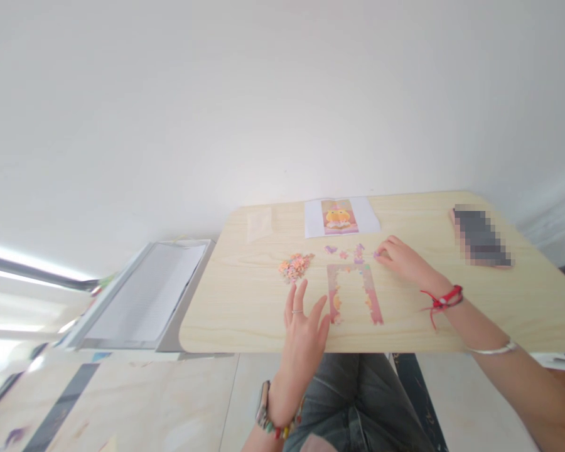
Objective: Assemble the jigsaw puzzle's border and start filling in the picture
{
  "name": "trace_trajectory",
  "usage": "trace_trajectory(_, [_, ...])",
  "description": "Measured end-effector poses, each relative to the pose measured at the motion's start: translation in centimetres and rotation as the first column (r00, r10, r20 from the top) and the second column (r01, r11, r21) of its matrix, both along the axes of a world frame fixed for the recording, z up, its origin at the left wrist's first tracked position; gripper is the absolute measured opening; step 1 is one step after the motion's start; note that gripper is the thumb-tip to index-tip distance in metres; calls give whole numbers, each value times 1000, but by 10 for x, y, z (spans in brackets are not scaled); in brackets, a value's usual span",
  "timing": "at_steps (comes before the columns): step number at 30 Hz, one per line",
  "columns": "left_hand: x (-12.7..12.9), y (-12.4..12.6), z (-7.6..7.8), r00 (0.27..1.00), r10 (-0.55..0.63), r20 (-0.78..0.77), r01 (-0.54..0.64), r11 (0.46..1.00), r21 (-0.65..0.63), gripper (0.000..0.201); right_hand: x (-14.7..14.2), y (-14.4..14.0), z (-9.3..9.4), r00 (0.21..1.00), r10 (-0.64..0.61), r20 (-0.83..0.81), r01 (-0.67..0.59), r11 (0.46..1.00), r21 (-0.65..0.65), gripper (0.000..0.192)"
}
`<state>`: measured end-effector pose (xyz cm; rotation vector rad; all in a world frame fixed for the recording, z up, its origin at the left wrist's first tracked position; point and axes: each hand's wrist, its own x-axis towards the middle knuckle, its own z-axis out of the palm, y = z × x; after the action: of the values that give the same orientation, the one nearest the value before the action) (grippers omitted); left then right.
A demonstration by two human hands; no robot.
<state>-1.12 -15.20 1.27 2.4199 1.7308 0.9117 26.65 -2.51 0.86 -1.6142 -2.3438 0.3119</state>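
My left hand [306, 326] hovers or rests with fingers apart, between the puzzle-piece pile [294, 267] and the left side of a partly built jigsaw puzzle [332, 295]. The joined pieces form a pinkish frame along the top and both sides, with bare wood inside. My right hand [402, 257] is closed in a pinch on a small purple puzzle piece [376, 255], right of the frame's upper edge. Several loose purple and pink pieces [343, 255] lie just above the frame. Whether my left fingertips touch the table I cannot tell.
On the light wooden table [226, 301], a reference sheet [314, 220] with a yellow character picture lies at the back. A clear plastic bag [259, 224] is at the back left, a phone [483, 237] at the right. Beside the table stands a grey cabinet [144, 292].
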Motion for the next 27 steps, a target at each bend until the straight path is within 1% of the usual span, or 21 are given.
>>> trace_trajectory(4, [-3, 3, -2, 1000, 14, 2, -14, 999, 33, 27, -11, 6, 10, 998, 61, 6, -61, 998, 4, 13])
trace_trajectory(8, [-4, 6, -1, 1000, 6, 2, -6, 999, 38, 26, -39, 14, 22, 991, 127, -39, -127, 992, 5, 14])
trace_trajectory(11, [-6, 6, -1, 1000, 11, 9, -11, 999, 48, 26, -53, 26, 24, 988, 149, -38, -149, 989, 4, 17])
trace_trajectory(14, [-11, 4, -4, 1000, 25, 8, -25, 999, 44, 26, -49, 38, 20, 991, 132, -4, -132, 991, 16, 20])
trace_trajectory(17, [-15, 2, -7, 999, 38, 5, -38, 999, 38, 26, -34, 43, 16, 992, 117, 45, -115, 992, -41, 18])
trace_trajectory(20, [-16, 1, -7, 999, 51, 12, -52, 998, 32, 26, -24, 42, 14, 989, 138, 51, -133, 987, -91, 16])
trace_trajectory(24, [-14, 1, -5, 998, 49, 26, -50, 998, 29, 27, -24, 41, 13, 991, 131, 15, -128, 985, -112, 13])
trace_trajectory(27, [-13, 1, -4, 999, 44, 25, -45, 999, 31, 27, -26, 42, 12, 990, 138, 11, -137, 986, -100, 14])
